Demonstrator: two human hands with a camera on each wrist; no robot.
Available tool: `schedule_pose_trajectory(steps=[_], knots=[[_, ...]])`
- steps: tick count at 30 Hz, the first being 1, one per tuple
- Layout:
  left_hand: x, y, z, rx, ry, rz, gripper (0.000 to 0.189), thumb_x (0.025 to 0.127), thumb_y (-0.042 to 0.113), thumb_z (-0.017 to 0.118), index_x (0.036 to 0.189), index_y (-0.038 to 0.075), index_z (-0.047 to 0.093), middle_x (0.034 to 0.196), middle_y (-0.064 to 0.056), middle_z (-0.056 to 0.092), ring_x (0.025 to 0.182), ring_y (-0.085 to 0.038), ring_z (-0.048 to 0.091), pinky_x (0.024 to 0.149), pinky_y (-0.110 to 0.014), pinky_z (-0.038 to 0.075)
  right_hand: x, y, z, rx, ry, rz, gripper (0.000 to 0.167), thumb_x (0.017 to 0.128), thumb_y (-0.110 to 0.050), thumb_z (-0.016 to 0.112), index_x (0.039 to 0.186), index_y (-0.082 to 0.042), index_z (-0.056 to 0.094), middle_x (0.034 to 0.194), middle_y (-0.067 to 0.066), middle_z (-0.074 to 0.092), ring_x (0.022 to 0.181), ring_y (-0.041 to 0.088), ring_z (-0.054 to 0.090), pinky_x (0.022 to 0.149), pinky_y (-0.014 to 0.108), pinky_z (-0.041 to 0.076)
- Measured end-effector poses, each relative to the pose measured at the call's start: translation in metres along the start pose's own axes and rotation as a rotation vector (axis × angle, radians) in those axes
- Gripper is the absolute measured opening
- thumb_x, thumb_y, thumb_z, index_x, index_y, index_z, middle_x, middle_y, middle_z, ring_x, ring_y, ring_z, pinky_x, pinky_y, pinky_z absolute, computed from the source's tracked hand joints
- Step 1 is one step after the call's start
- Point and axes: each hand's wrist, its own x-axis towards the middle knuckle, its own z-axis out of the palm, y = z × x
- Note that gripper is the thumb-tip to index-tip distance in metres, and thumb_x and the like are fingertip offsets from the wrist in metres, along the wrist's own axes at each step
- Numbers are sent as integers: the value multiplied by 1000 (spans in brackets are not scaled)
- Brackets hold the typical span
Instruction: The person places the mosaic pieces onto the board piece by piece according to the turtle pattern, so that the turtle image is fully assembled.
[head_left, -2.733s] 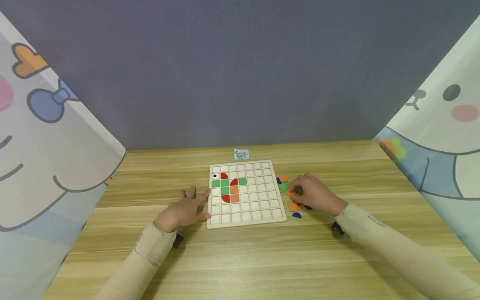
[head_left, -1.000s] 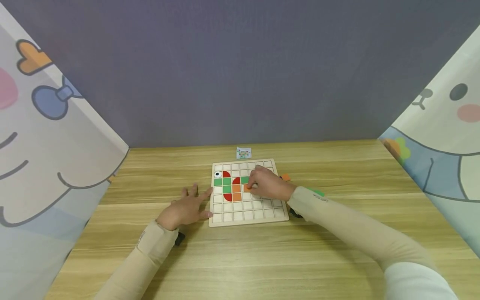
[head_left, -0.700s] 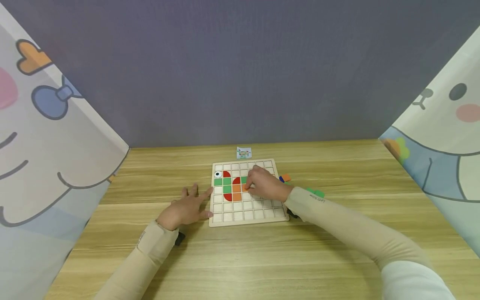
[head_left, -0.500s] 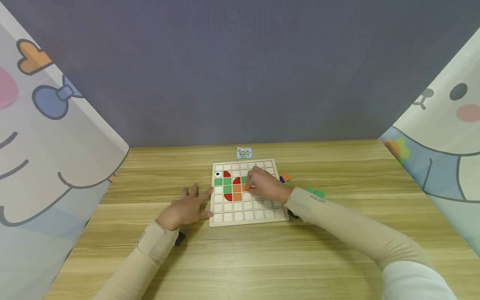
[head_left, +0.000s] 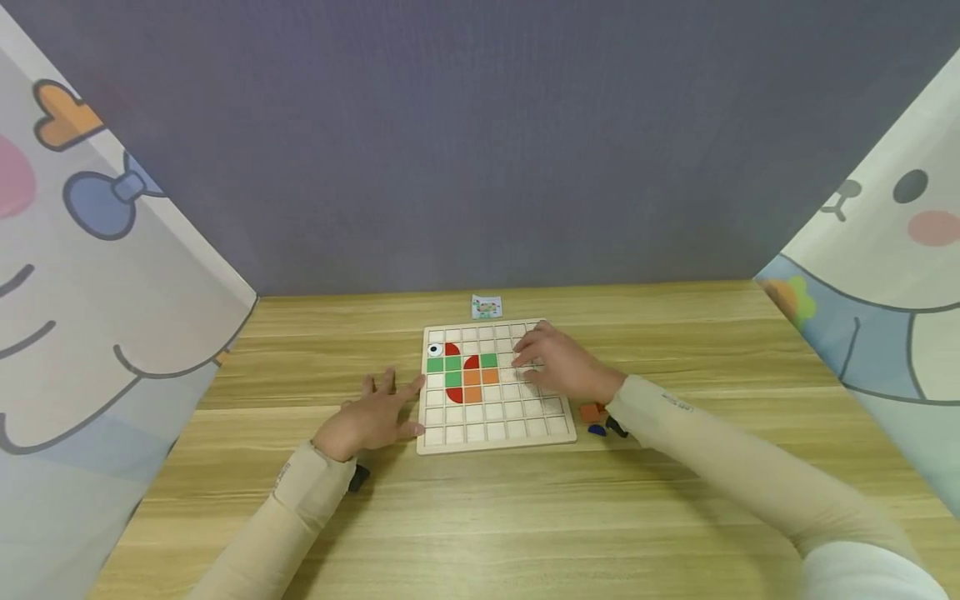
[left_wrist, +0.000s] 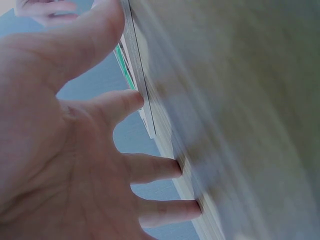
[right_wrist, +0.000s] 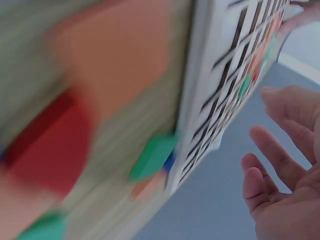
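Observation:
A wooden grid board point(head_left: 497, 431) lies on the table, with a white eye tile point(head_left: 435, 349), several green tiles, red rounded pieces and orange squares in its cells. My left hand point(head_left: 367, 423) lies spread at the board's left edge, thumb and index fingertips touching it; the left wrist view shows its other fingertips on the table. Over the board's right part hovers my right hand point(head_left: 564, 365), its fingers loosely bent and holding nothing. An orange tile point(head_left: 490, 377) sits in the cell below a green tile point(head_left: 489, 360), left of that hand.
Loose pieces lie right of the board, partly hidden by my right arm: an orange square point(head_left: 590, 414), a blue half-round piece point(head_left: 597, 430), and in the right wrist view a red piece point(right_wrist: 50, 145) and a green tile point(right_wrist: 154, 156). A small picture card point(head_left: 487, 307) lies behind the board.
My right hand went from the loose pieces to the board with an orange tile, let it go in a cell, and moved away to the right. The left hand has stayed put.

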Motion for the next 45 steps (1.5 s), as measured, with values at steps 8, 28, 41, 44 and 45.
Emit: schedule_pose_trajectory(steps=[8,28,41,44,45], knots=[[0,0,0,-4,2,3,79,89,49,58,153,23,19,150,-33,7,131,-59,9,82,-76,29,-41,26,-29,-6,46,52,25,81,-7,75,105,-3,72,123,14,58,111,28,46,86,44,45],[-1,-1,2,-7,6,5,80,89,50,58,153,22,19,150,-33,7,131,-59,9,82,-77,29,-118,61,-40,-90,13,87,31,76,-5,79,106,-3,72,116,16,63,107,36,49,86,51,43],[-2,-1,3,-16,15,8,80,88,49,59,153,23,20,150,-33,8,130,-60,10,82,-76,29,-116,66,-36,-39,3,160,26,84,-7,72,109,-1,71,118,18,59,106,37,48,86,51,41],[-2,-1,3,-14,16,8,80,88,49,59,152,23,20,150,-33,8,130,-60,10,82,-76,29,-108,67,-36,-9,-14,210,23,85,-14,72,106,-3,72,116,17,61,107,37,50,87,52,42],[-2,-1,3,-13,16,6,80,88,49,59,152,23,20,150,-33,9,130,-60,10,82,-76,29,-105,67,-37,4,-15,229,23,84,-16,73,104,-4,73,115,16,62,106,36,51,86,52,43]])
